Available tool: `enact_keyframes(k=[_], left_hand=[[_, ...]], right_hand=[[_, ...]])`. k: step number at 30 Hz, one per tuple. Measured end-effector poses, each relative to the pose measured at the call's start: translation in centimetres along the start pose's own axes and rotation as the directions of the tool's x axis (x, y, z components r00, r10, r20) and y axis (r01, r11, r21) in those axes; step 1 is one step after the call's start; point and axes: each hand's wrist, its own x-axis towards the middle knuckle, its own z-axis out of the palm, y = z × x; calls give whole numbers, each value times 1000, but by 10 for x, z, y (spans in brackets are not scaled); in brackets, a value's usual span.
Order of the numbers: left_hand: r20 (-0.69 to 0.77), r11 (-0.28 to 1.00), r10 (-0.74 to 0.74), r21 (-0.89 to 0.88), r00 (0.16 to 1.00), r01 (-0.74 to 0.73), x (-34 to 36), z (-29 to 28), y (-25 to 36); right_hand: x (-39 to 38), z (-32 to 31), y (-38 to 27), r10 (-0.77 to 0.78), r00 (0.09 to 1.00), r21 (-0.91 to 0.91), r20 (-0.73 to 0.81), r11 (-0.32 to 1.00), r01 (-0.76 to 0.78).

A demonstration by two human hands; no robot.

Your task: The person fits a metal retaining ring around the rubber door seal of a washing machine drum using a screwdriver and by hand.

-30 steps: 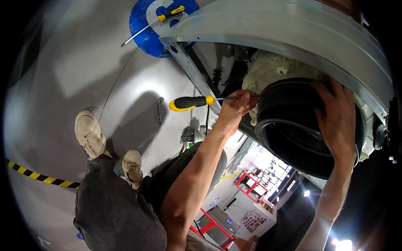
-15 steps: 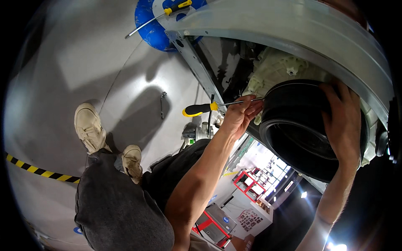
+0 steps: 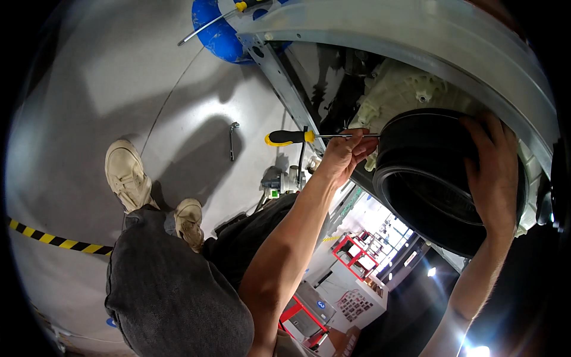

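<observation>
My left hand (image 3: 345,156) pinches the metal shaft of a screwdriver with a black-and-yellow handle (image 3: 285,137); its shaft runs right to the upper left edge of a thick black rubber ring (image 3: 416,149), where the tip is hidden. My right hand (image 3: 493,175) is curved over the ring’s right side, fingers wrapped onto its outer face. Behind the ring sits a pale plastic housing (image 3: 410,89) inside a metal frame (image 3: 416,24). A second screwdriver (image 3: 208,25) lies at the top by a blue round piece (image 3: 223,44). A small wrench (image 3: 232,141) is on the floor.
A metal motor-like part (image 3: 285,183) with dark hoses is below the screwdriver handle. My bent legs and shoes (image 3: 128,172) fill the lower left, near yellow-and-black floor tape (image 3: 59,238). Red metal carts (image 3: 354,259) and a white counter stand farther off.
The screwdriver and my left hand have shifted slightly right in the picture, the handle now more nearly level. My right hand stays on the ring. The whole view has shifted a little.
</observation>
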Motion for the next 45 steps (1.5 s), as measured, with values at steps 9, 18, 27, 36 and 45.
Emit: enact_keyframes(k=[9, 18, 27, 36, 45], left_hand=[[21, 1000, -19, -17, 1000, 20, -4, -2, 4], [-3, 997, -22, 77, 1000, 22, 5, -2, 6], [92, 999, 4, 35, 996, -8, 6, -18, 8], [-127, 995, -51, 78, 991, 61, -18, -52, 20], [-83, 965, 83, 255, 993, -59, -31, -13, 77]], right_hand=[[14, -13, -29, -130, 987, -98, 99, 985, 139], [21, 39, -74, -126, 988, -221, 87, 965, 142], [37, 87, -123, -244, 857, -334, 453, 845, 417], [24, 107, -131, -232, 774, -409, 589, 741, 533], [21, 120, -136, -235, 749, -425, 620, 702, 572]])
